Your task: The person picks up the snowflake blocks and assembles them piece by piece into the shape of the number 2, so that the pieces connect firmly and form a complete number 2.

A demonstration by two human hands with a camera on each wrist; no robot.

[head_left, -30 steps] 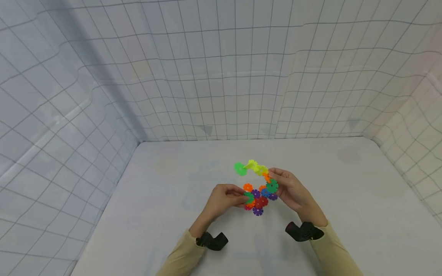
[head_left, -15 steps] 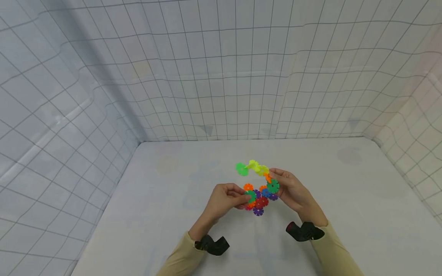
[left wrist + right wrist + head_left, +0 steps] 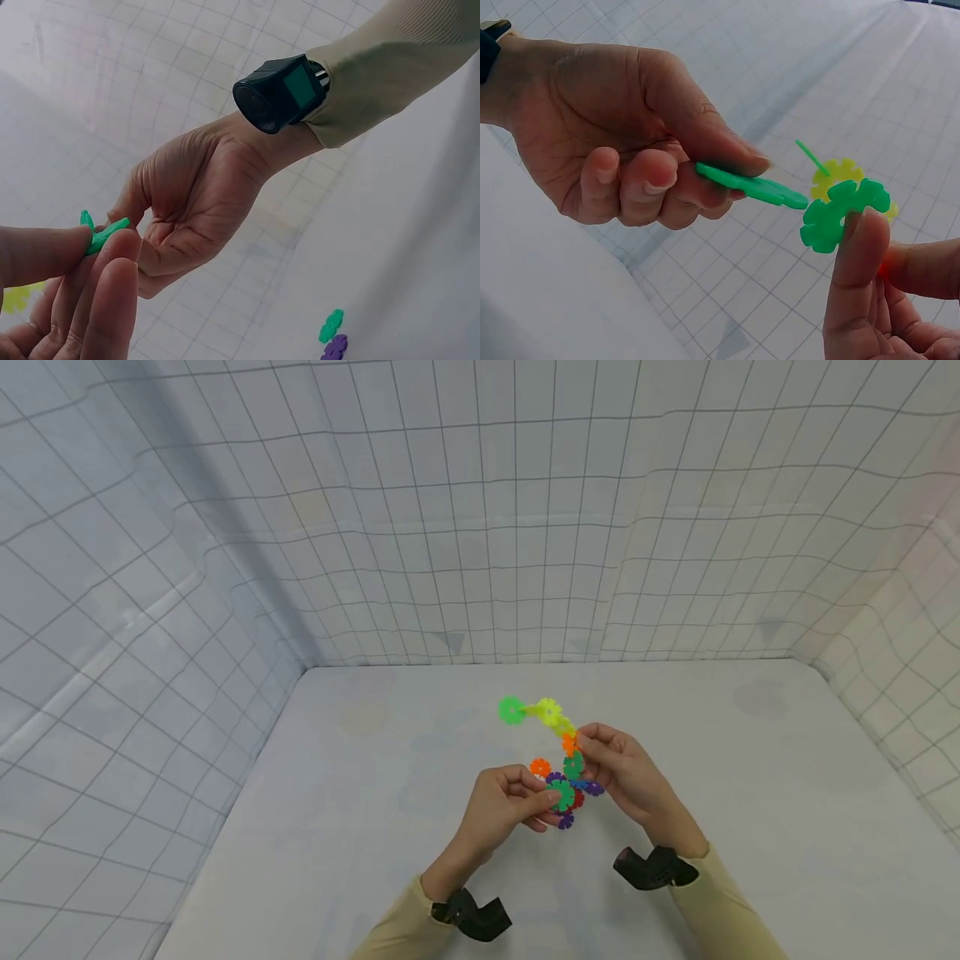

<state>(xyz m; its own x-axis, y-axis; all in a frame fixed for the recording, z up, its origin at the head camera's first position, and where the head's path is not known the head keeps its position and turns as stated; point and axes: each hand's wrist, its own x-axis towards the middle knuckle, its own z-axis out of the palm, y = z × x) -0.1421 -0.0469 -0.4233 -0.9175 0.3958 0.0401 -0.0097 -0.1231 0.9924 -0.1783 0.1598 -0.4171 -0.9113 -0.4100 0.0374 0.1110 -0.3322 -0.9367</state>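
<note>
My left hand (image 3: 501,810) pinches a green notched snowflake disc (image 3: 560,796) between thumb and fingers. Just to its right, my right hand (image 3: 626,768) holds a linked chain of similar discs: a light green disc (image 3: 512,710) at the far end, yellow discs (image 3: 549,711), an orange disc (image 3: 570,745) at the fingertips and a green end disc (image 3: 573,766). In the right wrist view, the left hand's disc (image 3: 746,185) lies nearly edge-on, its tip close to the chain's green disc (image 3: 829,229). Fingers cover part of the orange disc.
Loose discs lie on the white table (image 3: 360,827) below the hands, among them an orange disc (image 3: 540,767), a red disc (image 3: 577,799) and purple discs (image 3: 595,789). The left hand hides some. Grid-patterned sheeting (image 3: 480,543) rises behind and at both sides.
My left hand has moved right with its green disc, nearer the chain and over more loose discs. The chain has turned, its light green end swinging left and away, its green end disc shifting left.
</note>
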